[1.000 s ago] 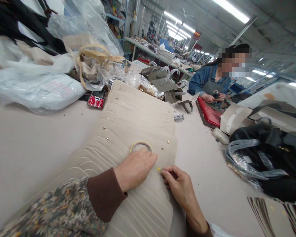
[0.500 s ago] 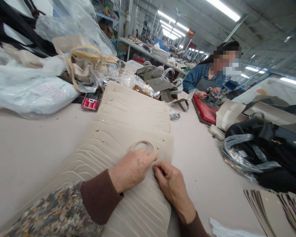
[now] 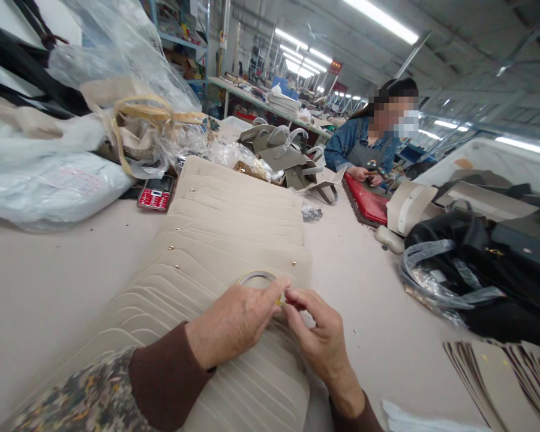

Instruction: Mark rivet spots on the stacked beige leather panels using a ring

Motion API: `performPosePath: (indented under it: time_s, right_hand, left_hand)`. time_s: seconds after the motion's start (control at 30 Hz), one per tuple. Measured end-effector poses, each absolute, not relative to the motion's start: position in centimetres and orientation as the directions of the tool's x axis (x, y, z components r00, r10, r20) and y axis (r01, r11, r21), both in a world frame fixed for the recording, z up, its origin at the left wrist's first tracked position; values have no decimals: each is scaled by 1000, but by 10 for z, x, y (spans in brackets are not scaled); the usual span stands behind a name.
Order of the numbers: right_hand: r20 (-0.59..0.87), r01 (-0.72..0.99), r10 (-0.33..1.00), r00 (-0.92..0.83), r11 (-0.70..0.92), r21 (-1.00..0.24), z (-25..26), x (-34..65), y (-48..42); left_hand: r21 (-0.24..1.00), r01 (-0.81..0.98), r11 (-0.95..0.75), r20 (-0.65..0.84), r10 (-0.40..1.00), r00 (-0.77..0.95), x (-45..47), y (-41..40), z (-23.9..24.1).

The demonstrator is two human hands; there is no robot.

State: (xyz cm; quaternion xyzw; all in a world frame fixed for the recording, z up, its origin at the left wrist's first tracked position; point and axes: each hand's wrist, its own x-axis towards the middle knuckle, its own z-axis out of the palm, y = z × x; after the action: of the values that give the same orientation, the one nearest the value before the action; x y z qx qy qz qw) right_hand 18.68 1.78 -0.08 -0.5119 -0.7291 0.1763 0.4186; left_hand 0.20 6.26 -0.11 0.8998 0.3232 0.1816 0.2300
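Overlapping beige panels (image 3: 234, 240) with small gold studs (image 3: 294, 263) form a long fanned row in front of me. Over them, my left hand (image 3: 236, 321) is closed on a narrow roll of tape (image 3: 257, 274), a thin ring with a yellowish edge. Its upper arc shows above the knuckles; the rest is behind my fingers. Close beside those fingertips, my right hand (image 3: 319, 333) pinches with thumb and forefinger at the roll's right side. What lies in that pinch is too small to make out.
A red phone (image 3: 155, 193) and plastic-wrapped goods (image 3: 54, 186) are at the left. Taupe bag parts (image 3: 292, 159) stand beyond the panels. A co-worker (image 3: 360, 141) sits behind a red pad (image 3: 366, 201). Black bags (image 3: 490, 276) and stacked strips (image 3: 495, 378) line the right side.
My right hand has risen to meet my left fingertips. The tape roll, with my left hand on it, has tilted and sits slightly lower in view. The camera view has shifted a little.
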Motion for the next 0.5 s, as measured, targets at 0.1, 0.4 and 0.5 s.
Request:
performPosePath:
  time_s: [0.1, 0.4, 0.5]
  right_hand:
    - [474, 640, 858, -196, 479, -601, 0, 182, 19]
    - [515, 760, 853, -84, 389, -521, -14, 177, 16]
    - [320, 621, 943, 88, 198, -758, -12, 171, 16]
  left_hand:
    - [538, 495, -683, 171, 663, 729, 3, 61, 0]
    - [542, 556, -630, 113, 710, 695, 4, 63, 3]
    - [507, 568, -648, 137, 712, 689, 5, 63, 3]
